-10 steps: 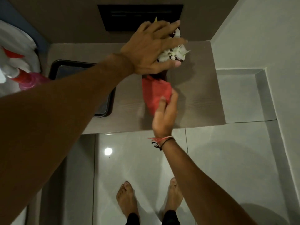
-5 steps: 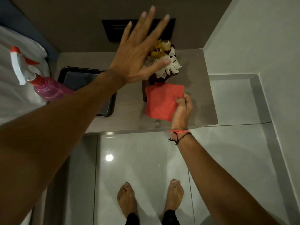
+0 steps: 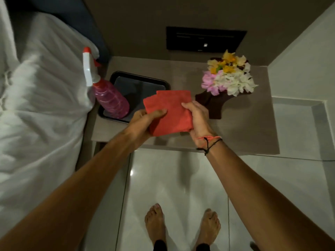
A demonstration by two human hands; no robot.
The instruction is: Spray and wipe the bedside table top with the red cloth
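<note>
The folded red cloth [image 3: 169, 111] is held up over the front middle of the bedside table top [image 3: 250, 124]. My left hand [image 3: 145, 121] grips its left edge with the thumb on top. My right hand [image 3: 198, 118] grips its right edge. A pink spray bottle [image 3: 110, 98] with a white and red trigger head stands on the left part of a black tray [image 3: 159, 83], left of the cloth. No hand touches the bottle.
A bunch of white, pink and yellow flowers [image 3: 229, 77] in a dark holder stands at the back right of the table. A white bed [image 3: 36, 105] lies along the left. A black wall panel [image 3: 205, 40] is behind. My bare feet are on glossy floor tiles [image 3: 177, 178].
My left hand came down from the flowers and took the cloth's left edge. The cloth was lifted off the table and is held by both hands. The view shifted, showing the bottle and the bed.
</note>
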